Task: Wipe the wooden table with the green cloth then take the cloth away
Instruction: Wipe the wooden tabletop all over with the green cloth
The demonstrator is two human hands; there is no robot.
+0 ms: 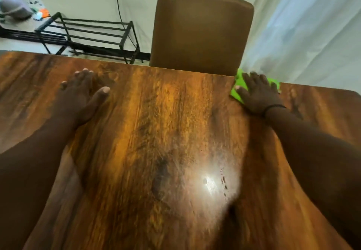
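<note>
Wooden tabletop filling most of the view, dark and orange grain, with a bright glare spot and a few small droplets or marks near the front right. Both hands far apart from each other, one on each side of the far part of the tabletop.

Left hand lying flat, palm down, fingers spread open, thumb pointing to the middle. Nothing under it or in it.

Right hand also flat and open, fingers spread, pressing on top of the green cloth. Not closed around the cloth, only laid on it. A thin dark band around the right wrist.

Green cloth at the far edge of the tabletop, on the right, just beside the brown chair. Mostly covered by the hand; bright green parts showing at the left of the fingers and a little at the right. One corner reaching over the far edge.

Behind the tabletop: the chair back pushed close to the edge, a black metal rack on the floor at the left, a pale curtain at the right.
</note>
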